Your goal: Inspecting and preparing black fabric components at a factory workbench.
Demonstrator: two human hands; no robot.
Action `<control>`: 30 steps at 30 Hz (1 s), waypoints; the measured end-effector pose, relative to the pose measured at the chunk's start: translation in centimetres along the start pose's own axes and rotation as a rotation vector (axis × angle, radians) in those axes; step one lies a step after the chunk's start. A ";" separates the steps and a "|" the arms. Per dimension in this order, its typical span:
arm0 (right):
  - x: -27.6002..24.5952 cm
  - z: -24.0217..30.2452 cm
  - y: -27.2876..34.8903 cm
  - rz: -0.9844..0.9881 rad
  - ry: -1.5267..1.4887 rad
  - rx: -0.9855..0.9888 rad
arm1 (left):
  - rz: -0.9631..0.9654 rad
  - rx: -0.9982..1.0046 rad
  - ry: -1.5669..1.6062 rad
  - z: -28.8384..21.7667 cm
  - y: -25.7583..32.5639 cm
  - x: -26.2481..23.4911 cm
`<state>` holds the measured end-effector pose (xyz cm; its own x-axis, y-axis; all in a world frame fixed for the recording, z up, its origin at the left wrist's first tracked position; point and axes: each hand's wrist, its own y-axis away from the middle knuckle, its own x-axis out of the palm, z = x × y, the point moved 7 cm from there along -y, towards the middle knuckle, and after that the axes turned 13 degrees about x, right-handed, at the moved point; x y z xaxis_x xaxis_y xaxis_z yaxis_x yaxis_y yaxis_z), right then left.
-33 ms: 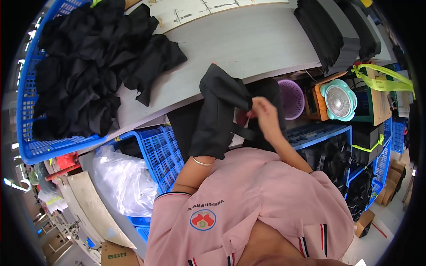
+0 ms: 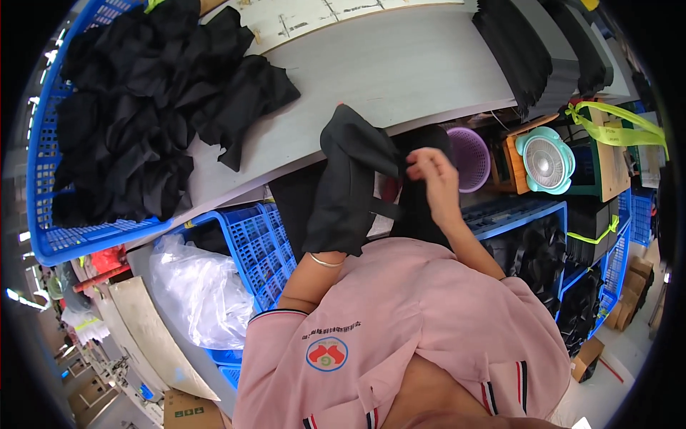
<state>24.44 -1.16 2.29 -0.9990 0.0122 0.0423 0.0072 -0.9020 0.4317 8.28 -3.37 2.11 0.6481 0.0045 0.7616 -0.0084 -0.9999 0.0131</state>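
A black cloth piece (image 2: 348, 161), shaped like a tube or sleeve, is pulled over my left hand and forearm up to just above the bangle (image 2: 326, 260). Only a sliver of a fingertip of my left hand (image 2: 341, 106) seems to show at its far end; the other fingers are hidden. My right hand (image 2: 437, 177) hovers just right of the cloth, its fingers loosely bent and holding nothing visible. A narrow black strip (image 2: 386, 209) juts from the cloth's right side above my lap.
Heaped black cloth pieces (image 2: 136, 114) fill a blue basket (image 2: 100, 243) and spill onto the grey table (image 2: 371, 64). Stacked black sheets (image 2: 511, 53) lie far right. Below stand a purple basket (image 2: 469, 161), a teal fan (image 2: 548, 162) and a blue crate (image 2: 261, 243) beside plastic wrap (image 2: 204, 293).
My right hand has moved off the cloth, slightly up and to the right, and its fingers have loosened. The cloth on my left arm stays nearly where it was.
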 end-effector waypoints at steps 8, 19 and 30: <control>2.2 6.6 1.8 0.215 0.424 -0.329 | 0.032 -0.031 -0.313 -0.1 2.2 -0.3; 1.1 6.6 -3.5 0.415 -0.528 0.169 | 0.534 0.421 -1.600 -0.8 2.6 -1.6; 0.5 9.8 -0.5 0.168 0.414 -0.568 | 0.507 0.506 -1.657 -1.2 0.4 -3.2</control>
<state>24.32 3.49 10.90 -0.9219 -0.2093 -0.3262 0.2508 -0.9638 -0.0904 5.31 -3.81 0.44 0.6663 0.0285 -0.7452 -0.4235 -0.8080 -0.4096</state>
